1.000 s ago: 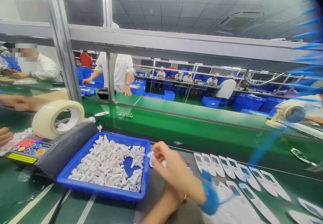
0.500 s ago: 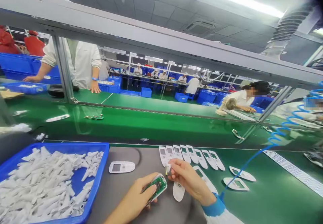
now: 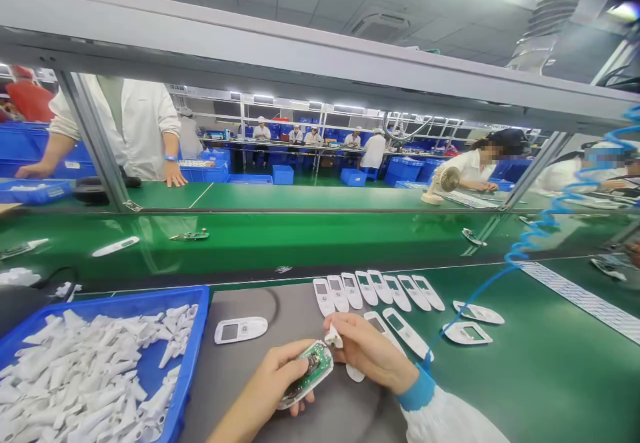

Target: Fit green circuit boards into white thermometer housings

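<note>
My left hand [image 3: 280, 376] is closed around a green circuit board [image 3: 320, 358] seated in a white casing, thumb on top of the board. Pinched in the fingers of my right hand [image 3: 370, 350] is a small white plastic tip [image 3: 333, 337], right at the upper end of the board. Whether the tip is seated on the board cannot be made out. Partly hidden beneath my right hand, a white casing [image 3: 355, 373] lies on the grey mat [image 3: 225, 383].
A blue tray [image 3: 193, 356] of white plastic tips stands at left. One white casing [image 3: 241, 330] lies on the mat; several more [image 3: 383, 288] form a row beyond my hands. A blue coiled hose [image 3: 520, 253] hangs at right. Boards and casings lie on the green belt [image 3: 300, 240].
My right hand has brought the white tip down to the board's end. The thin brass-coloured piece seen below the tip before is now hidden. The camera view has turned slightly.
</note>
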Demonstrator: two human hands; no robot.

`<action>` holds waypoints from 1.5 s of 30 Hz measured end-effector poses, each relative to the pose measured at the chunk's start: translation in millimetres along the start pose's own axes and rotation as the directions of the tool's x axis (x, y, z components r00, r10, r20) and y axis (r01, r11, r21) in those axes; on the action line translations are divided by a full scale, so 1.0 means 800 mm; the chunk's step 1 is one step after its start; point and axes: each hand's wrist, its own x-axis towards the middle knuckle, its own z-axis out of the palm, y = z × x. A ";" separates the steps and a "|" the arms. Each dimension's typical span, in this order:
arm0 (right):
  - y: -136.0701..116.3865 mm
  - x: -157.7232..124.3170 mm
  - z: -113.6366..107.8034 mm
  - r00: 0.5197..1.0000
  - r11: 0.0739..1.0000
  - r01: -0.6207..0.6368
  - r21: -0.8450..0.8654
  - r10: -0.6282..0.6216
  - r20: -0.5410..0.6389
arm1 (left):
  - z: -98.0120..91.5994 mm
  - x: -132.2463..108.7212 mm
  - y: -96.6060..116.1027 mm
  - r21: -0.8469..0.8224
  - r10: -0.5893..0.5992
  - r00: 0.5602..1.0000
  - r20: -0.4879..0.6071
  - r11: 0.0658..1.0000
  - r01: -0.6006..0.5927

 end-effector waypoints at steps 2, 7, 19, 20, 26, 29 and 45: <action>0.002 0.001 0.002 0.999 0.999 0.020 0.043 -0.019 -0.033 | -0.003 0.004 -0.005 -0.002 0.021 0.998 -0.056 1.000 -0.021; 0.009 0.005 0.006 0.976 0.987 0.157 0.042 -0.148 -0.159 | -0.011 0.010 -0.017 0.039 0.093 0.987 -0.134 0.995 -0.089; 0.008 0.004 0.011 0.968 0.976 0.184 -0.115 -0.200 -0.150 | -0.005 0.004 -0.013 0.266 0.115 0.971 -0.210 0.962 -0.056; 0.008 0.004 0.012 0.964 0.970 0.187 -0.155 -0.212 -0.161 | -0.005 0.005 -0.015 0.268 0.112 0.969 -0.221 0.962 -0.050; 0.011 0.003 0.016 0.914 0.867 0.227 -0.443 -0.347 -0.211 | -0.003 0.005 -0.020 0.297 0.137 0.965 -0.225 0.953 -0.066; 0.011 0.000 0.018 0.912 0.827 0.235 -0.510 -0.369 -0.178 | -0.001 0.003 -0.022 0.331 0.142 0.956 -0.257 0.942 -0.051; 0.013 0.008 0.007 0.954 0.916 0.252 -0.313 -0.289 -0.077 | 0.007 -0.009 -0.007 0.468 0.236 0.944 -0.230 0.877 -0.105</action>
